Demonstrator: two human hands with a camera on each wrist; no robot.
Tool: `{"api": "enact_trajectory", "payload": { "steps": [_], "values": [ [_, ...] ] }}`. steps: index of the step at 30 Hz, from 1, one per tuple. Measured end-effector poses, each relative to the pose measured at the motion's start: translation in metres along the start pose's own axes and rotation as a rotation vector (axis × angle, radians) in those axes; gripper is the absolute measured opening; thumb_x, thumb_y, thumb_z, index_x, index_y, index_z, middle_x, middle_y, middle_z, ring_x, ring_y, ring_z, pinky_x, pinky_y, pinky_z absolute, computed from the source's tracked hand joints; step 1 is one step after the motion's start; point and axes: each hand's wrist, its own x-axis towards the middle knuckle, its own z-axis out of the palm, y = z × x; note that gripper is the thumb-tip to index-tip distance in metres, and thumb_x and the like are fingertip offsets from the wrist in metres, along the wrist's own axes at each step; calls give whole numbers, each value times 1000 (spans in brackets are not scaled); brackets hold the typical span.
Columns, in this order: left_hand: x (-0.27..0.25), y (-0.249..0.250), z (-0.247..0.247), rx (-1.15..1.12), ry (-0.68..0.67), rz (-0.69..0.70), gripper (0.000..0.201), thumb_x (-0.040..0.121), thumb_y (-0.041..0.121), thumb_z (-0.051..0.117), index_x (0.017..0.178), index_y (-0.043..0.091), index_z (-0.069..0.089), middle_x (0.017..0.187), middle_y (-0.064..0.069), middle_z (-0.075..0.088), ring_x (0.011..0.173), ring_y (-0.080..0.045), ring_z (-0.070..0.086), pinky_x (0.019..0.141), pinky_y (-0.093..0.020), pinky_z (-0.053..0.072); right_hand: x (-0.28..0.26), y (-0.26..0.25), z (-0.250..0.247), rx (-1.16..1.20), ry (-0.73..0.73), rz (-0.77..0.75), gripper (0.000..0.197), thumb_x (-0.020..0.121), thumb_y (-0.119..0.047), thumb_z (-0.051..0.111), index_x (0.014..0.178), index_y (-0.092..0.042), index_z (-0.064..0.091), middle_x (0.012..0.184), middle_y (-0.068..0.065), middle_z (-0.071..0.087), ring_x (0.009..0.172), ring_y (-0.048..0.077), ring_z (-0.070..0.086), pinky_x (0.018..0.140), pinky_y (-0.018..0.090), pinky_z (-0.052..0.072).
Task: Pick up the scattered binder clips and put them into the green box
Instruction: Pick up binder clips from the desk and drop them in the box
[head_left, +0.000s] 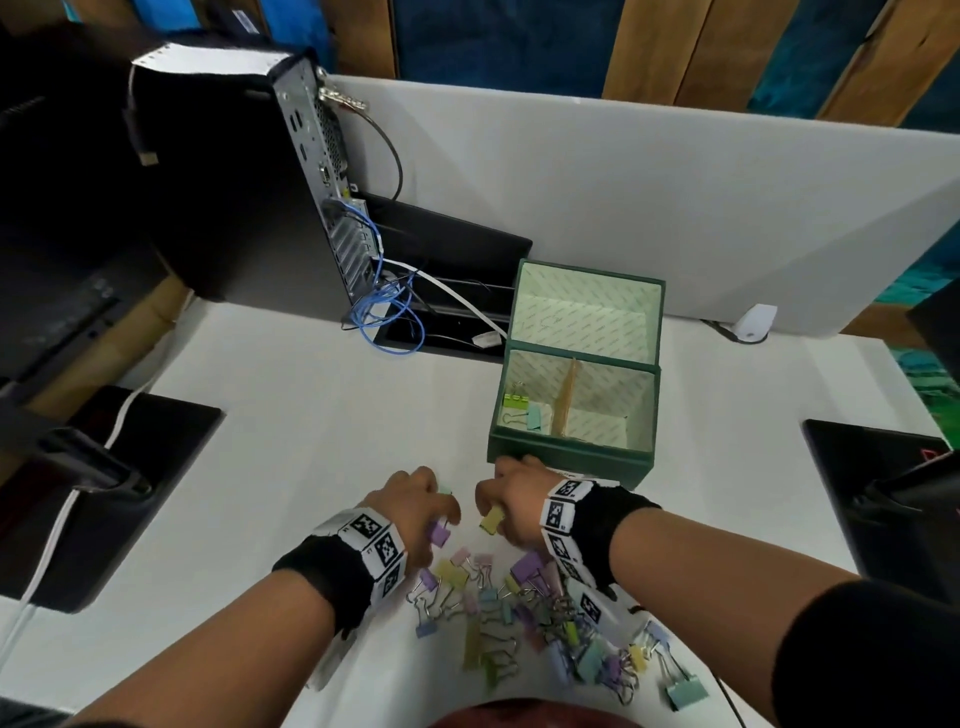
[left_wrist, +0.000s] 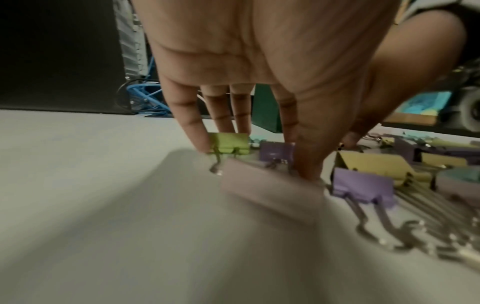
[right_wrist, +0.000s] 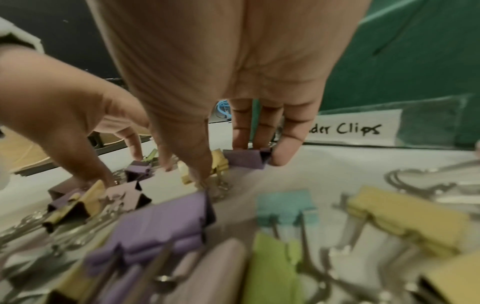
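Observation:
The green box stands open on the white table, with a lime clip and a teal clip in its left compartment. A heap of pastel binder clips lies in front of it. My left hand reaches down at the heap's far edge; in the left wrist view its thumb and forefinger close round a purple clip, and its other fingers touch a green clip. Just right of it, my right hand pinches a yellow clip, with a purple clip against its fingers.
A black computer tower with blue cables stands at the back left. Black mats lie at the left and right table edges. A white partition closes the back. The box front carries a "Clips" label.

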Motion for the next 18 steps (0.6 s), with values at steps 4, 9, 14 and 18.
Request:
{"api": "enact_trajectory", "payload": {
  "steps": [4,9,14,18],
  "values": [
    [1,9,1,48,32,60,32,80,22,59,110,34,58,115,1,47,110,-21,47,85,-32,41,-15,3,4,7,3,23,36,79,-25,64,114,-22,54,118,9,47,106,31,43,83,35,43],
    [0,13,2,-41,44,107,17,76,11,60,86,25,59,102,0,50,80,-19,57,68,-30,51,-13,2,0,-30,-36,10,29,79,-15,65,106,-15,56,113,11,48,104,33,45,77,34,40],
    [3,5,-3,-137,102,73,16,78,19,58,90,29,62,93,5,48,89,-20,58,76,-26,46,-18,9,-2,14,-69,36,28,70,-10,65,96,-15,55,106,10,48,94,30,48,68,31,39],
    [1,-4,-9,-196,87,48,22,79,21,58,98,30,62,95,4,49,92,-20,59,86,-31,49,-21,13,-7,54,-104,54,38,71,-8,63,106,-20,53,107,10,47,90,28,51,69,35,47]
  ]
}}
